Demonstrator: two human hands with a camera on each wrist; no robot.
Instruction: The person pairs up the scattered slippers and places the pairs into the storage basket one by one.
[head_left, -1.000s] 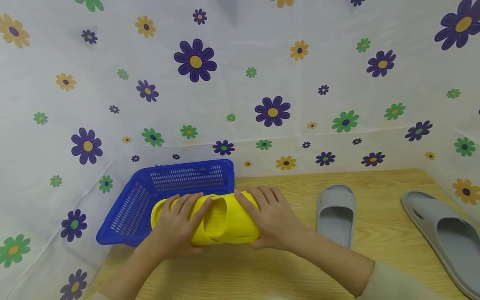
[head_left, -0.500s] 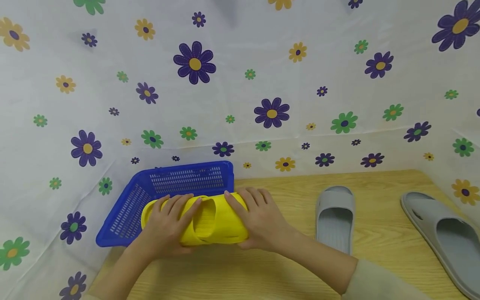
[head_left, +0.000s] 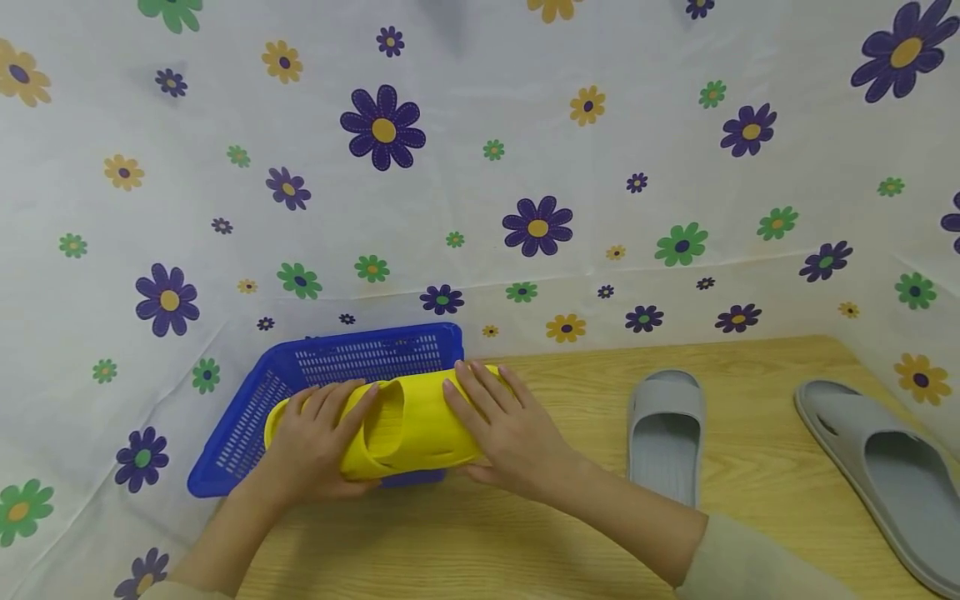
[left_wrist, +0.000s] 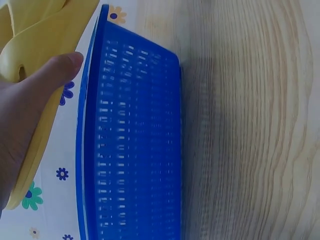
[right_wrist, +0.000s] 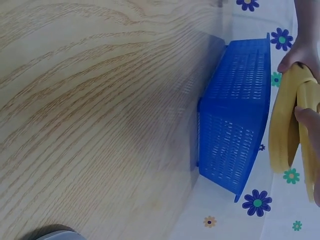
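Observation:
A pair of yellow slippers (head_left: pixel 427 417), one laid against the other, is held crosswise over the front of the blue basket (head_left: pixel 225 450). My left hand (head_left: pixel 311 442) grips their left end, fingers over the top and thumb along the near side. At the other end my right hand (head_left: pixel 517 437) holds them, its fingers spread across the yellow surface. In the right wrist view the two yellow slippers (right_wrist: pixel 285 120) part slightly, with the right thumb (right_wrist: pixel 306 117) at the gap. The left thumb (left_wrist: pixel 65 67) presses on a slipper in the left wrist view. The basket's inner floor is mostly hidden.
Two grey slippers (head_left: pixel 666 450) (head_left: pixel 911 492) lie apart on the wooden tabletop (head_left: pixel 555 542), to the right of my hands. A white cloth with printed flowers (head_left: pixel 450 183) hangs behind and along both sides. The basket stands close to the back left corner.
Both hands have carried the yellow slippers left, farther over the basket. Their right end has risen slightly, and the right hand's fingers have spread. The grey slippers and basket stay put.

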